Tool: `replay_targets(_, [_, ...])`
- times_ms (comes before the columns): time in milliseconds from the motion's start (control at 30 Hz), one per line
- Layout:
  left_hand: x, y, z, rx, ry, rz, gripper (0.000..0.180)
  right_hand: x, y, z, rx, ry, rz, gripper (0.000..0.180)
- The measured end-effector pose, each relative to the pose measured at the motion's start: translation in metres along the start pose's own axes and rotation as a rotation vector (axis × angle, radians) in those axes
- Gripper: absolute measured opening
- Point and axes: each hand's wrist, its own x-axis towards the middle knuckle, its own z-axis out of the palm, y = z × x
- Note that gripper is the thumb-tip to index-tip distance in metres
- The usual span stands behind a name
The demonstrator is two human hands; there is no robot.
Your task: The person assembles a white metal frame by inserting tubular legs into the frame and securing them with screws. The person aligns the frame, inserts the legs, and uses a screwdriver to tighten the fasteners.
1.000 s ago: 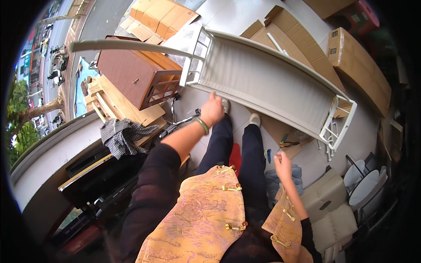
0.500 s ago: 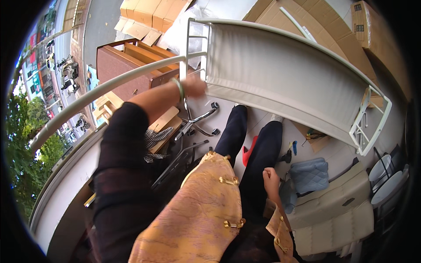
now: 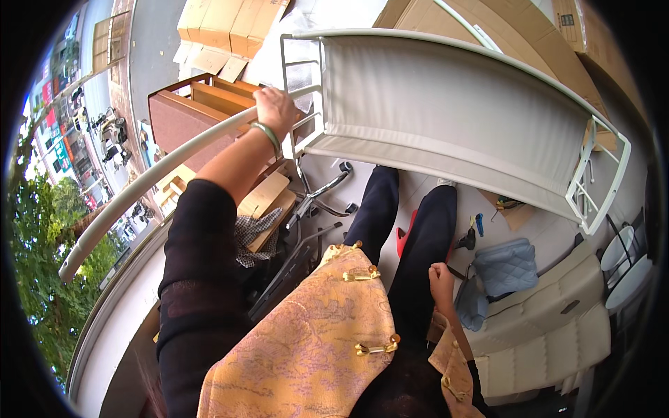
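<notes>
white frame bar point(image 3: 209, 143), inside left grip point(image 3: 275, 111)

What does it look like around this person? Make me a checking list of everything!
Surface: pale floor, partly covered.
Job's things: white metal frame with fabric panel; long white tube.
Clutter: cardboard boxes, wooden cabinet, red tool, blue quilted bag, white cushions.
Grips: left hand closed on the long white tube; right hand fisted, holding nothing that shows.
Cables: nothing seen.
Surroundings: balcony wall, trees, street below.
</notes>
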Motion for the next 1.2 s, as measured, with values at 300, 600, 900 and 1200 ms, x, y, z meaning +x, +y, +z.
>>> replay_targets(300, [0.025, -0.007, 0.038, 0.205, 0.071, 0.140, 0.020, 0.011, 0.011, 0.019, -0.033, 0.024, -0.053, 0.018])
replay_targets(600, [-0.113, 0.069, 0.034, -0.401, 0.340, 1.305, 0.026, 0.013, 0.000, 0.029, 0.043, 0.053, -0.115, 0.015])
replay_targets(900, [-0.089, 0.065, 0.104, -1.123, 0.792, -0.105, 0.066, 0.015, 0.003, 0.013, -0.143, 0.068, -0.105, 0.013])
replay_targets(1200, [0.021, 0.037, 0.106, -1.459, 0.461, -0.400, 0.050, 0.012, -0.003, 0.040, -0.195, 0.046, -0.161, 0.013])
